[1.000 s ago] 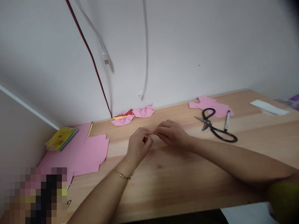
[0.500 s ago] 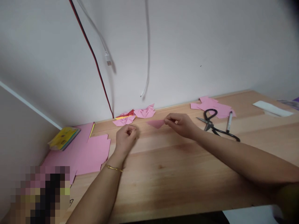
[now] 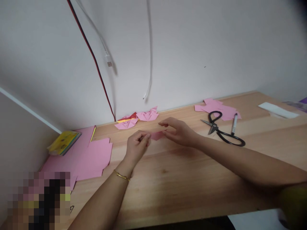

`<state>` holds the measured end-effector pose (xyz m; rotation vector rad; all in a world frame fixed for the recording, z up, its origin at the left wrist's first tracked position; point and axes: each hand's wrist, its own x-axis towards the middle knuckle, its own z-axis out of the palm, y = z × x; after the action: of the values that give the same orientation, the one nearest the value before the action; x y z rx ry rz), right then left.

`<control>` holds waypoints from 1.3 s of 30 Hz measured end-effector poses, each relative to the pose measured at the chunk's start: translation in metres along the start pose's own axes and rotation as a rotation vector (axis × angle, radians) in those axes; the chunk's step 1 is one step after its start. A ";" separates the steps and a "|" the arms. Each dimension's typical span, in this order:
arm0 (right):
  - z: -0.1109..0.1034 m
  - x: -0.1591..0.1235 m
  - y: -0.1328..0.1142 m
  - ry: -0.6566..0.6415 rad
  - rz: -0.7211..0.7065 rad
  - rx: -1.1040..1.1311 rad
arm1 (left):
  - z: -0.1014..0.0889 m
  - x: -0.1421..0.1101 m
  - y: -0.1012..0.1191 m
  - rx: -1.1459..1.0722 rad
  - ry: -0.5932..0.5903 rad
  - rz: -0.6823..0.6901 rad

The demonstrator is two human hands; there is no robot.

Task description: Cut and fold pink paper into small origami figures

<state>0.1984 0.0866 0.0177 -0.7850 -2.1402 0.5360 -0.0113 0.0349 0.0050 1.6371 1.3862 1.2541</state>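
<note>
Between my hands is a small folded piece of pink paper [image 3: 157, 136], pointed at the bottom, above the wooden table. My left hand [image 3: 137, 145] pinches its left end between thumb and fingers. At the right end, my right hand [image 3: 178, 132] has its fingers spread apart, the thumb side against or just beside the paper; I cannot tell whether it touches. Just behind, folded pink paper shapes [image 3: 147, 115] lie against the wall, one with red and yellow pieces [image 3: 127, 119] on it.
Black-handled scissors [image 3: 214, 126] and a marker [image 3: 234, 124] lie to the right, near pink paper pieces [image 3: 226, 110]. A white strip [image 3: 278, 110] is farther right. Pink sheets [image 3: 93, 159] and a yellow packet [image 3: 64, 142] are on the left. Cables [image 3: 96, 64] hang along the wall.
My left hand has moved right and taken the left end of the pink paper. My right hand has loosened its pinch and spread its fingers. The paper has come slightly nearer.
</note>
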 end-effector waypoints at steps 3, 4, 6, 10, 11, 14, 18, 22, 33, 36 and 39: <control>0.004 -0.001 -0.005 -0.047 -0.123 -0.077 | 0.002 -0.003 0.011 0.185 -0.026 0.157; 0.006 -0.002 -0.006 -0.066 -0.133 -0.085 | 0.004 -0.004 0.014 0.213 -0.041 0.194; 0.010 -0.004 -0.007 -0.088 -0.135 -0.085 | 0.006 -0.006 0.019 0.242 -0.065 0.242; 0.010 -0.004 -0.007 -0.120 -0.107 -0.088 | 0.007 -0.007 0.021 0.237 -0.110 0.228; 0.009 -0.003 -0.007 -0.127 -0.098 -0.088 | 0.007 -0.007 0.020 0.226 -0.116 0.208; 0.001 0.000 -0.007 -0.109 -0.036 -0.074 | 0.003 -0.005 0.017 0.159 -0.098 0.101; -0.010 0.002 0.004 -0.070 0.115 -0.035 | -0.004 -0.001 0.011 -0.031 -0.040 -0.100; -0.015 0.002 0.023 -0.015 0.279 0.000 | -0.011 0.005 0.005 -0.255 0.056 -0.220; -0.004 0.001 0.013 -0.181 0.328 0.429 | -0.004 0.005 -0.007 -0.416 -0.051 -0.286; -0.003 -0.001 0.012 -0.213 0.328 0.388 | -0.003 0.004 -0.007 -0.386 -0.079 -0.312; -0.005 -0.001 0.012 -0.249 0.334 0.323 | -0.003 0.004 -0.005 -0.390 -0.049 -0.307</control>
<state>0.2067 0.0949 0.0128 -0.9321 -2.0736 1.1762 -0.0159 0.0397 0.0025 1.1361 1.2148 1.2016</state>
